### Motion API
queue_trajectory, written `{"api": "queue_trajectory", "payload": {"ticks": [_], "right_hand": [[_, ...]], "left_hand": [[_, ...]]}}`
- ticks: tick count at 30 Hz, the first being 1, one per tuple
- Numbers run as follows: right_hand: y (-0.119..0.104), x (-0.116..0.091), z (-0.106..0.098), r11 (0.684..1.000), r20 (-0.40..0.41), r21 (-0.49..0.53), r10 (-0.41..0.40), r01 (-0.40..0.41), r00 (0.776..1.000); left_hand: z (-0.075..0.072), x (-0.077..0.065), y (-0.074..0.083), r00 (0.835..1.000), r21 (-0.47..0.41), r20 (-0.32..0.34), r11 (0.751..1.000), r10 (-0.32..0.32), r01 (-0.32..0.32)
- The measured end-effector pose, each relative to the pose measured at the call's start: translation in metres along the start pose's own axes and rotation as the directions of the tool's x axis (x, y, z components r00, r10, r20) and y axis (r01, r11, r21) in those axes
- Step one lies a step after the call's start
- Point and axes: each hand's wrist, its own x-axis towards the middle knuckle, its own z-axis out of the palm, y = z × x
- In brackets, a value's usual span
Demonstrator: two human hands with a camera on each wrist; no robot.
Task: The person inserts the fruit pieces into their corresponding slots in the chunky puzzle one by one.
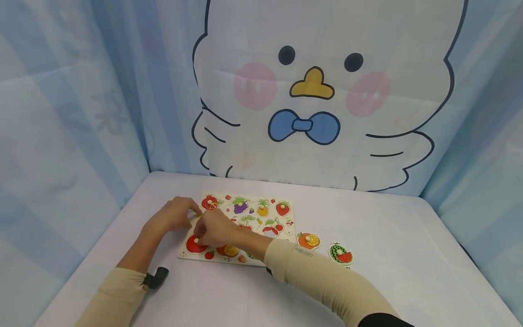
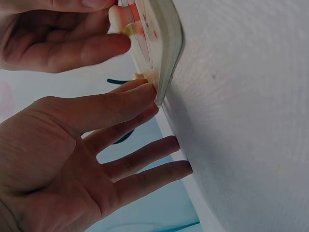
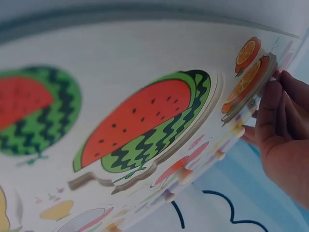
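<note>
A white fruit peg puzzle board point(image 1: 241, 262) lies on the table. At its left edge is my left hand point(image 1: 173, 215), its thumb and index finger pinching the board's edge point(image 2: 169, 53) in the left wrist view while the other fingers extend. My right hand point(image 1: 215, 229) reaches across the board and pinches the knob of a round red fruit piece point(image 1: 192, 246) at the near left corner. That piece's pale knob point(image 2: 116, 18) shows at the right fingertips in the left wrist view. The right wrist view shows a watermelon-shaped recess point(image 3: 145, 125) with a matching printed picture.
Right of the board lie a loose orange piece point(image 1: 308, 240) and a loose watermelon piece point(image 1: 340, 253), both with knobs. Grape point(image 1: 240, 206), pineapple point(image 1: 263, 210) and strawberry point(image 1: 283, 208) pictures line the board's far side. Curtains point(image 1: 73, 113) hang around the white table point(image 1: 400, 254).
</note>
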Motion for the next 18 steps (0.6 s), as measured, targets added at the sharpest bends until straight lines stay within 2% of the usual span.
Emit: {"api": "queue_trajectory", "payload": {"ticks": [10, 18], "right_hand": [[0.015, -0.018, -0.011, 0.998, -0.047, 0.058, -0.002, 0.005, 0.999], [0.034, -0.046, -0.024, 0.998, -0.130, 0.054, -0.027, 0.034, 0.991]], "left_hand": [[0.000, 0.000, 0.002, 1.000, 0.015, 0.000, 1.000, 0.001, -0.001], [0.002, -0.001, 0.004, 0.999, 0.010, 0.016, 0.999, -0.044, 0.043]]}}
